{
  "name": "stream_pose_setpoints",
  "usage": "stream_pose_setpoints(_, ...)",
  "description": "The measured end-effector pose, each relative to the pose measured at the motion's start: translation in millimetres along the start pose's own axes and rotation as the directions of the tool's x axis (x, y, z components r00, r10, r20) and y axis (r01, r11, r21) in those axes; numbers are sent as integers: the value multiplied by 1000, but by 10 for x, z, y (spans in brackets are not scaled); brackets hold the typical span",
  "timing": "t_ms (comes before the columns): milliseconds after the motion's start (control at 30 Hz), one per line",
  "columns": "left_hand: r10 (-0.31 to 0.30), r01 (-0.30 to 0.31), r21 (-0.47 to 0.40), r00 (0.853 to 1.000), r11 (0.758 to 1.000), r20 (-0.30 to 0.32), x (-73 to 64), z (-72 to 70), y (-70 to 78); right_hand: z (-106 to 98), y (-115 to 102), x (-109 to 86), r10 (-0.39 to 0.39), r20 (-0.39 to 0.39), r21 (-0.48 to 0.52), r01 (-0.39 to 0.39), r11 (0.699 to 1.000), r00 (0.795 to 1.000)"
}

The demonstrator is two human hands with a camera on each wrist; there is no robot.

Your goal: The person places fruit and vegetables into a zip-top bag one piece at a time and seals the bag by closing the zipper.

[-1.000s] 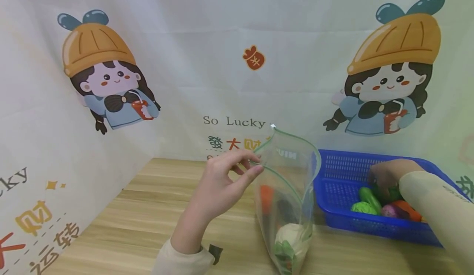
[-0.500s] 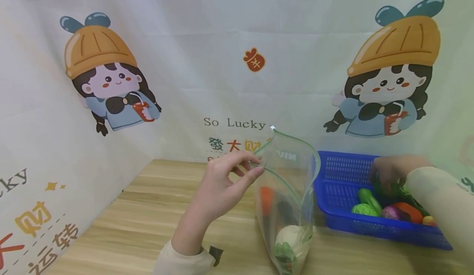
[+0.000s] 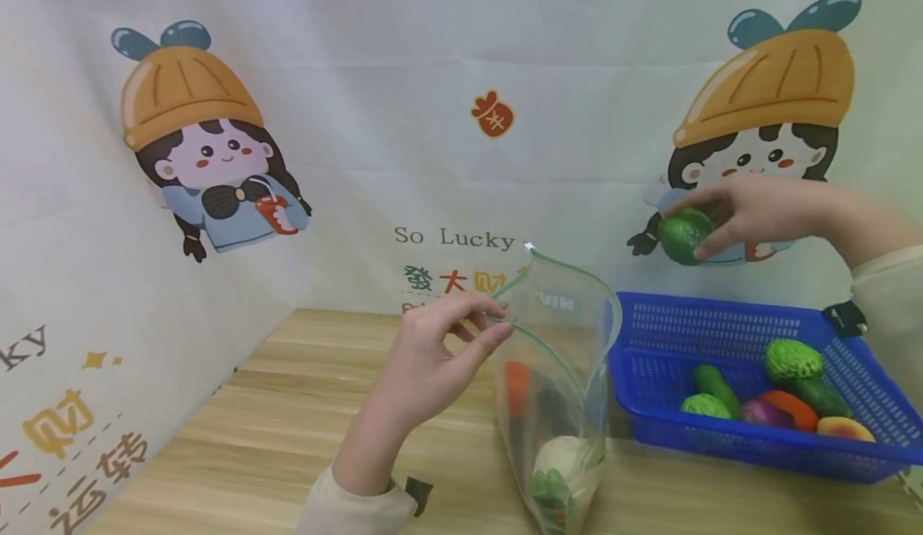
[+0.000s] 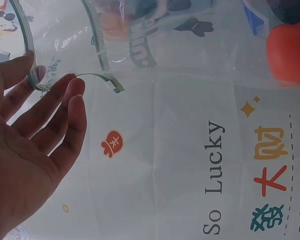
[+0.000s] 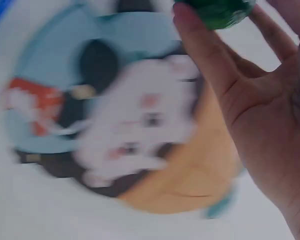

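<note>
My left hand [image 3: 436, 359] pinches the green-edged rim of a clear zip bag [image 3: 551, 351] between thumb and fingers. The bag stands upright on the table with its mouth spread. Inside it lie a whitish vegetable with green leaves [image 3: 566, 471], something orange-red [image 3: 517, 387] and a dark thing, blurred by the plastic. In the left wrist view the rim crosses my left fingertips [image 4: 76, 87]. Raised above the basket, my right hand [image 3: 764, 211] grips a glossy, round dark-green vegetable [image 3: 685, 236], whose exact kind is unclear. The right wrist view shows only the lower part of that green vegetable [image 5: 220, 11].
A blue plastic basket [image 3: 692, 435] stands right of the bag. It holds several play vegetables, among them a light green bumpy one [image 3: 793, 359], a purple one [image 3: 767, 412] and an orange-red one [image 3: 793, 408]. A printed cloth [image 3: 346, 118] hangs behind the wooden table [image 3: 288, 431].
My right hand has risen out of the basket and now holds the round dark-green vegetable, up and slightly left of where it was. My left hand and the bag have stayed in place.
</note>
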State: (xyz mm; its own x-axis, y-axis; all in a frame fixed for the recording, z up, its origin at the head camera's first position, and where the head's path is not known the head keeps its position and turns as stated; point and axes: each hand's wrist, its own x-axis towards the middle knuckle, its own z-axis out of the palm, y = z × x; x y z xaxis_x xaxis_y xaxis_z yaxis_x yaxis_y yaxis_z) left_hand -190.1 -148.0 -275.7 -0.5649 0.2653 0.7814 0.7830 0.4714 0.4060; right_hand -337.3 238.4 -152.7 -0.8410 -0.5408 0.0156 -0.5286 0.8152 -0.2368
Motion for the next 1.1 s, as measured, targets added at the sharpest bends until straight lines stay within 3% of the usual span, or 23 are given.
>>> stream_pose_setpoints(133,9,-9,7,1000,1000,1,8,11,16,-245,-473,-93,-96,-48,-28,95,995,994)
stream_pose_setpoints(267,23,-23,25,1000,999,9,8,-6,25,-323,-957,-188,-236,-67,-49,233,971,969)
stream_pose_setpoints(367,35,-35,29,999,999,12,14,-10,28,-277,-1279,-252,-306,-14,-9,306,952,952)
stream_pose_setpoints(500,32,-33,21,999,999,15,13,-15,27,-129,-1595,-239,-309,107,-35,315,949,945)
stream_pose_setpoints(667,3,-3,19,1000,1000,22,-3,-25,42,136,-1763,-104,-315,229,-106,346,932,921)
stream_pose_setpoints(800,9,-9,18,1000,1000,21,-9,-25,33,298,-1813,0,-318,320,-47,350,936,892)
stream_pose_setpoints(1100,17,-17,17,1000,1000,11,10,-59,21,433,-1881,78,-331,325,-91,378,921,886)
